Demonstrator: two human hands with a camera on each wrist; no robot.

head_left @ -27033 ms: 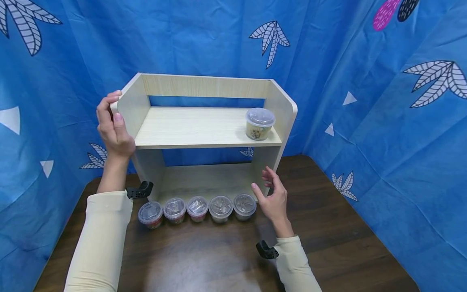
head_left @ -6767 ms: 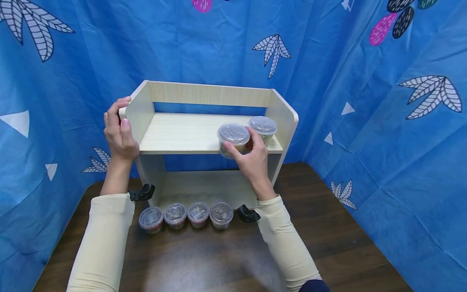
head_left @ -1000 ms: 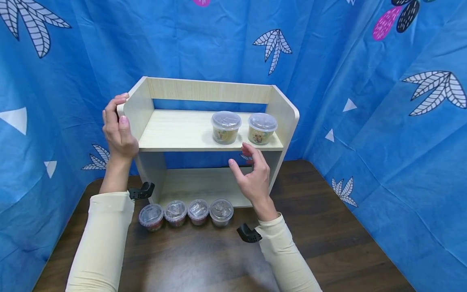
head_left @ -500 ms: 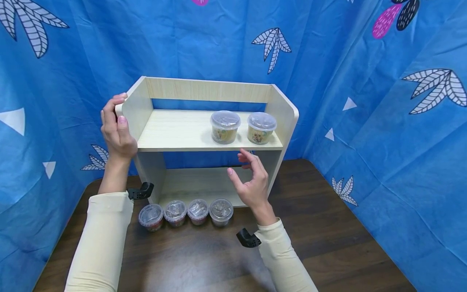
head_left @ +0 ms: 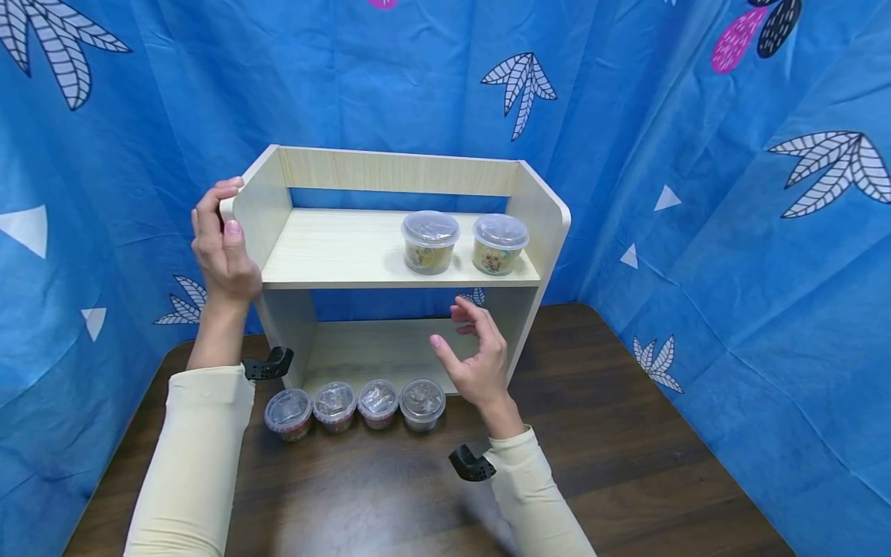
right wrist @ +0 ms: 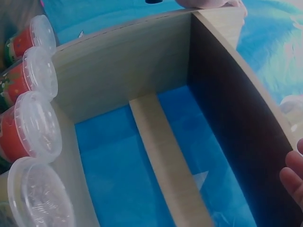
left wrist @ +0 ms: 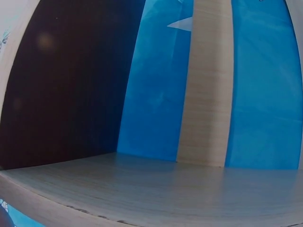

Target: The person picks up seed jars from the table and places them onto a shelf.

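Shelf (head_left: 334, 244) holds two lidded tubs (head_left: 429, 246), left hand (head_left: 224, 251) gripping its side, right hand (head_left: 482, 362) relaxed.

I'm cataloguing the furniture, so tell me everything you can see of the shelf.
The shelf looks like pale wood board, with two levels, side panels with rounded upper front corners, and a rail across each level's back. Blue cloth shows through the gaps. It stands upright on the dark table. The left hand grips its left panel; two lidded tubs sit on the upper level, toward the right. Four more stand before its base, contact unclear.
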